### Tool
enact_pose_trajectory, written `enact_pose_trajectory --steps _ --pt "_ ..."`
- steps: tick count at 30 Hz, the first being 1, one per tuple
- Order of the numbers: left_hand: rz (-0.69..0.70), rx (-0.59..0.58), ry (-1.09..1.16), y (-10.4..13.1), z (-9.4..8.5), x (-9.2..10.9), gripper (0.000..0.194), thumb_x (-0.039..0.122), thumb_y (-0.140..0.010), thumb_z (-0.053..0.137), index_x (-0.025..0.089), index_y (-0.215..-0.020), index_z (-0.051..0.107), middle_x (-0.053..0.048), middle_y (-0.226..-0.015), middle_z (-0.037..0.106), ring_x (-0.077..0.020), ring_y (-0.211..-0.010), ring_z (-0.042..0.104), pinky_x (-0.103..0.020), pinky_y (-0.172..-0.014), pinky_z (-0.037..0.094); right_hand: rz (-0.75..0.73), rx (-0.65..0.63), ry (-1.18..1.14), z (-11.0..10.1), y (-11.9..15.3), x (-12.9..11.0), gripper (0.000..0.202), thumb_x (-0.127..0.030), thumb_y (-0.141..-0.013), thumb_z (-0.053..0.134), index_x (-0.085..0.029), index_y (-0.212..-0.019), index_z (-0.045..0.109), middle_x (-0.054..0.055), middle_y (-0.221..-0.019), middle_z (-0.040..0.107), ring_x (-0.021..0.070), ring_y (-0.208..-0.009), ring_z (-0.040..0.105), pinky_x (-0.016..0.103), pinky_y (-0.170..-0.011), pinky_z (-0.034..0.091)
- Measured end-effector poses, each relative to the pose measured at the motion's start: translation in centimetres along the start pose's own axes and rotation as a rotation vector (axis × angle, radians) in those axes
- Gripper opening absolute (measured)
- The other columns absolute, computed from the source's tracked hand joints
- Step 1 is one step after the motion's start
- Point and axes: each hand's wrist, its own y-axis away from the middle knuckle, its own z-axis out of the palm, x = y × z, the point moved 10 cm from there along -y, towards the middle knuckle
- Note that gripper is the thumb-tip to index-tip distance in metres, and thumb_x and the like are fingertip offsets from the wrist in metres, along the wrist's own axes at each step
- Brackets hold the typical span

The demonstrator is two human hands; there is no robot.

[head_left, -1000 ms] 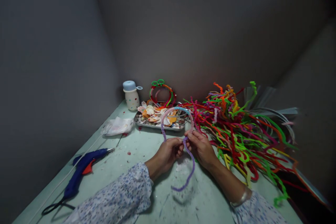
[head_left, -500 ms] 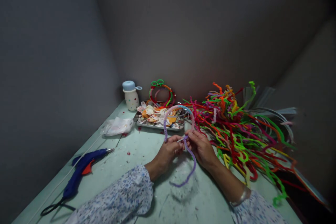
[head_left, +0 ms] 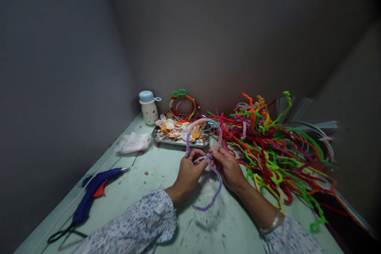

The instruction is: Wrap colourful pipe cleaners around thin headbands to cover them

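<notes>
A headband (head_left: 199, 122) wrapped in purple, pink and blue fuzzy stems arches up between my hands. My left hand (head_left: 192, 170) is closed around its lower end, near a bare white stretch of the band. Pinched in the fingers of my right hand (head_left: 228, 166) is the other side of the headband, where a purple pipe cleaner (head_left: 219, 186) is wound on. That pipe cleaner's loose tail hangs in a curve toward the table. Both sets of fingertips nearly meet, and they partly hide the wrapped spot.
A metal tray (head_left: 166, 141) of felt flowers stands behind the headband, with finished colourful headbands (head_left: 195, 107) beyond. To the right spreads a heap of pipe cleaners (head_left: 268, 147). On the left lie a blue glue gun (head_left: 93, 190), a plastic packet (head_left: 133, 143) and a bottle (head_left: 149, 111).
My left hand has turned and its fingers have shifted along the white band end. My right hand keeps its pinch, and the purple tail has barely moved.
</notes>
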Motion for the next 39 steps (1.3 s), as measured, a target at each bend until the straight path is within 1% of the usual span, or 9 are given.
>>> enact_pose_trajectory --steps 6,10,13,16,23,27,29,33,39 --pt "0.002 0.039 0.049 -0.1 -0.2 0.4 0.019 0.029 -0.07 0.073 0.015 -0.077 0.062 -0.002 -0.073 0.065 -0.014 -0.07 0.059 -0.024 -0.066 0.044 -0.036 -0.011 0.056 -0.3 -0.2 0.2 0.026 -0.04 -0.073 0.073 -0.019 -0.085 0.065 -0.001 -0.063 0.062 0.0104 -0.052 0.052 0.023 -0.05 0.039" --pt "-0.034 0.062 0.051 0.0 -0.4 0.8 0.017 0.025 -0.067 0.074 0.015 -0.068 0.061 -0.002 -0.066 0.064 -0.0136 -0.064 0.057 -0.025 -0.063 0.043 -0.039 -0.024 0.046 -0.3 -0.3 0.3 0.026 -0.04 -0.074 0.072 -0.018 -0.085 0.064 -0.001 -0.063 0.062 0.0106 -0.052 0.052 0.023 -0.051 0.04" --pt "-0.036 0.072 0.078 0.1 -0.5 1.2 0.017 0.024 -0.064 0.076 0.015 -0.066 0.062 -0.001 -0.064 0.063 -0.0128 -0.063 0.055 -0.025 -0.062 0.042 -0.047 -0.024 0.055 -0.2 -0.3 0.2 0.028 -0.041 -0.073 0.073 -0.018 -0.085 0.064 -0.001 -0.063 0.062 0.0102 -0.051 0.052 0.023 -0.05 0.04" --pt "-0.049 0.09 0.108 0.1 -0.7 0.9 0.017 0.022 -0.063 0.078 0.015 -0.065 0.062 0.0 -0.063 0.061 -0.012 -0.062 0.054 -0.024 -0.061 0.041 -0.057 -0.032 0.069 -0.1 -0.2 0.1 0.027 -0.04 -0.073 0.073 -0.018 -0.085 0.065 -0.001 -0.063 0.062 0.0097 -0.051 0.052 0.022 -0.05 0.04" --pt "-0.062 0.085 0.19 0.1 -0.5 0.3 0.015 0.02 -0.067 0.073 0.017 -0.066 0.059 0.001 -0.065 0.062 -0.0119 -0.064 0.056 -0.025 -0.066 0.043 -0.063 -0.056 0.091 0.0 -0.1 0.1 0.026 -0.04 -0.075 0.071 -0.019 -0.089 0.067 0.001 -0.069 0.064 0.0126 -0.058 0.054 0.025 -0.056 0.043" --pt "-0.099 0.084 0.238 0.3 -0.4 0.1 0.017 0.022 -0.067 0.074 0.018 -0.066 0.057 0.001 -0.065 0.061 -0.0121 -0.065 0.055 -0.025 -0.064 0.041 -0.08 -0.068 0.121 0.2 0.0 0.0 0.024 -0.041 -0.075 0.071 -0.02 -0.087 0.067 0.001 -0.073 0.064 0.0145 -0.063 0.056 0.026 -0.057 0.044" --pt "-0.113 0.087 0.231 0.3 -0.5 -0.1 0.018 0.023 -0.067 0.074 0.017 -0.065 0.057 0.001 -0.064 0.06 -0.0113 -0.062 0.053 -0.023 -0.061 0.039 -0.086 -0.07 0.132 0.2 0.0 0.0 0.024 -0.041 -0.076 0.071 -0.02 -0.087 0.067 0.001 -0.072 0.064 0.0152 -0.064 0.057 0.027 -0.059 0.045" --pt "-0.13 0.102 0.192 0.3 -0.8 -0.4 0.018 0.024 -0.068 0.074 0.017 -0.065 0.057 0.002 -0.061 0.057 -0.0095 -0.057 0.048 -0.022 -0.056 0.034 -0.098 -0.071 0.146 0.2 0.0 0.0 0.024 -0.041 -0.077 0.07 -0.019 -0.089 0.067 0.001 -0.071 0.065 0.015 -0.064 0.057 0.027 -0.061 0.046" --pt "-0.126 0.062 0.228 0.4 -0.2 0.1 0.015 0.027 -0.069 0.073 0.016 -0.069 0.062 0.001 -0.065 0.06 -0.0097 -0.058 0.049 -0.023 -0.058 0.035 -0.094 -0.013 0.125 -0.5 -0.2 0.1 0.026 -0.041 -0.076 0.071 -0.019 -0.089 0.067 0.0 -0.067 0.064 0.0138 -0.058 0.056 0.026 -0.057 0.045"
